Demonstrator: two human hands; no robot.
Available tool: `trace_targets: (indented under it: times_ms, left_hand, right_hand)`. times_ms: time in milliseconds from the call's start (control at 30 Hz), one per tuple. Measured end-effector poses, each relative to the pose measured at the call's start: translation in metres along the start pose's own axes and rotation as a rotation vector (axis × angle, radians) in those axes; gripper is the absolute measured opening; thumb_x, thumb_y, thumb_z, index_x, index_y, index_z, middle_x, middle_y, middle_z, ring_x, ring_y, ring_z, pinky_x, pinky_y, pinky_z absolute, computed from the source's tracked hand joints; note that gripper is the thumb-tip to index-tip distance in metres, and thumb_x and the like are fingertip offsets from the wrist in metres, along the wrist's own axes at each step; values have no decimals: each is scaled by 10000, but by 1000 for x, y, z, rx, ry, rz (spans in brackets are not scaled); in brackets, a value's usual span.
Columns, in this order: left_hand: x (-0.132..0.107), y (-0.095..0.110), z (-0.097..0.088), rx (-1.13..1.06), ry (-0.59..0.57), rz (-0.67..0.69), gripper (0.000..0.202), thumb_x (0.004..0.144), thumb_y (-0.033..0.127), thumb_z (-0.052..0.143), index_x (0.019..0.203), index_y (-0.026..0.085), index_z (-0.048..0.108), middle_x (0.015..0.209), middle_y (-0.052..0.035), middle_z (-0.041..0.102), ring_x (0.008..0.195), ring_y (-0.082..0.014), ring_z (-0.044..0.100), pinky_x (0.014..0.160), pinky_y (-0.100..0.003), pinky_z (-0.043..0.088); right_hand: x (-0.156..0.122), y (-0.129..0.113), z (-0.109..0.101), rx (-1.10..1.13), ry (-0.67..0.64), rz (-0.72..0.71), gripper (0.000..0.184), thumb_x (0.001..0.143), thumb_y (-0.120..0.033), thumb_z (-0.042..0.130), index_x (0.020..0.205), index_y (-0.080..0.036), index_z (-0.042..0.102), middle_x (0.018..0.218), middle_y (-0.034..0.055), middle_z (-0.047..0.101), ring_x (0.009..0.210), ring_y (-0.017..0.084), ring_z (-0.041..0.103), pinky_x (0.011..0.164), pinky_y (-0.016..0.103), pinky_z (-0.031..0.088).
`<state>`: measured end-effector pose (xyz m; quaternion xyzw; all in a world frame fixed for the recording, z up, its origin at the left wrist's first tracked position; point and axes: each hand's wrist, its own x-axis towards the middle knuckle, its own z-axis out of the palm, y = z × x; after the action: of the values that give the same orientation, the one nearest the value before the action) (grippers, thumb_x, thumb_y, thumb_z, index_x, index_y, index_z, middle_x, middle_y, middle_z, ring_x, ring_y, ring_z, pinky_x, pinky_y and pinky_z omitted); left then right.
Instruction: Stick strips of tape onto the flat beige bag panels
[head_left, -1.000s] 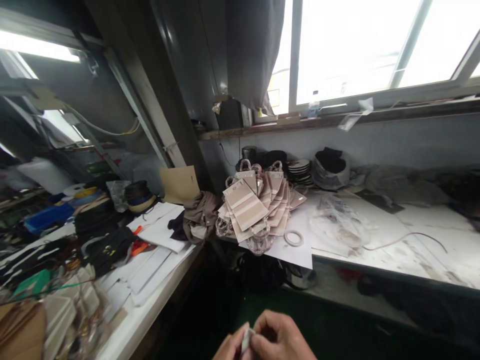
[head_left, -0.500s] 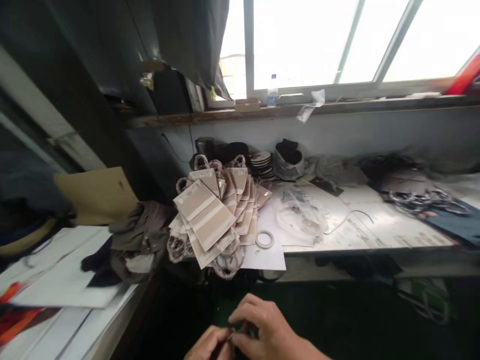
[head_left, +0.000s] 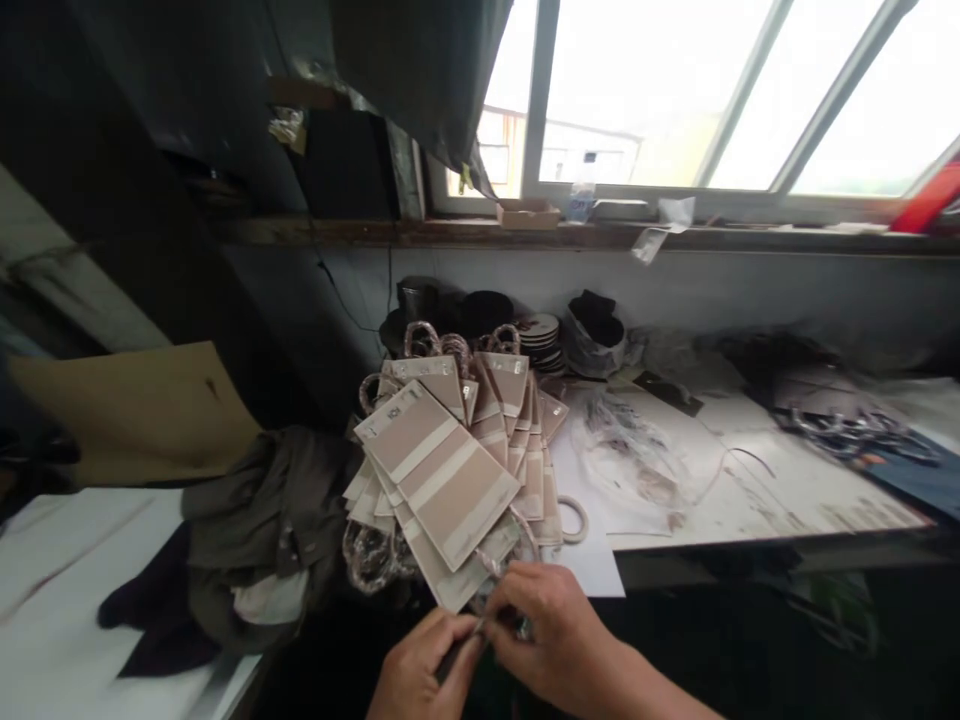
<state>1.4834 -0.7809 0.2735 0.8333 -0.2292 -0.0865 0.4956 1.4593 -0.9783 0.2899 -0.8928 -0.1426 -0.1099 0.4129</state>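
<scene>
Low in the head view, my left hand (head_left: 427, 662) is closed in a pinch, thumb against fingers. My right hand (head_left: 544, 618) pinches right beside it, its fingertips almost meeting the left ones. Between them is a small, thin, dark piece, mostly hidden by the fingers; its kind I cannot make out. Just beyond the hands lies a heap of flat beige bag panels (head_left: 450, 478) with pale stripes. Rope-like handles (head_left: 369, 558) in clear plastic wrapping stick out around the heap. A roll of tape (head_left: 574, 520) rests at the heap's right side on white paper (head_left: 592, 572).
Clear plastic bags (head_left: 630, 450) lie on the white bench (head_left: 739, 505), with dark wrapped pieces (head_left: 855, 425) farther right. Stacked discs (head_left: 541, 335) stand by the wall. Left are a crumpled dark garment (head_left: 259, 530) and a board-topped table (head_left: 52, 590). A bottle (head_left: 582, 190) stands on the sill.
The view has shifted left and closer to the bench. Both hands have come up nearer the beige heap, the right now overlapping its front edge. Their pinch stays much the same.
</scene>
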Motion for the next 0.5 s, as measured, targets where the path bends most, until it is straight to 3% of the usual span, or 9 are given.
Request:
trace_targets:
  times_ms: [67, 167, 300, 500]
  left_hand:
    - [11, -1, -9, 52, -45, 44, 245, 996, 352, 567, 987, 266, 796, 914, -41, 759, 854, -177, 729, 796, -197, 568]
    - [28, 1, -21, 200, -9, 97, 257, 1013, 234, 503, 979, 236, 758, 926, -53, 735, 858, -172, 722, 809, -215, 555]
    - [50, 6, -35, 468, 108, 130, 264, 1013, 193, 486, 873, 215, 709, 800, -41, 684, 706, -158, 693, 667, -212, 524]
    - [73, -5, -52, 660, 281, 183, 265, 1010, 130, 461, 904, 204, 692, 768, -37, 662, 664, -152, 667, 636, -233, 507]
  right_hand:
    - [18, 6, -1, -77, -46, -16, 154, 761, -113, 676, 851, -237, 700, 774, -3, 668, 704, 157, 632, 644, 248, 417]
    - [50, 15, -2, -149, -128, -127, 193, 813, -135, 676, 957, -257, 717, 873, 16, 692, 796, 178, 648, 718, 268, 433]
    - [91, 25, 2, -164, -179, -278, 105, 849, -150, 656, 838, -243, 702, 806, 18, 676, 758, 172, 631, 741, 274, 434]
    - [149, 40, 20, -36, -202, -232, 136, 786, -112, 601, 783, -223, 681, 737, 0, 653, 685, 150, 603, 655, 251, 409]
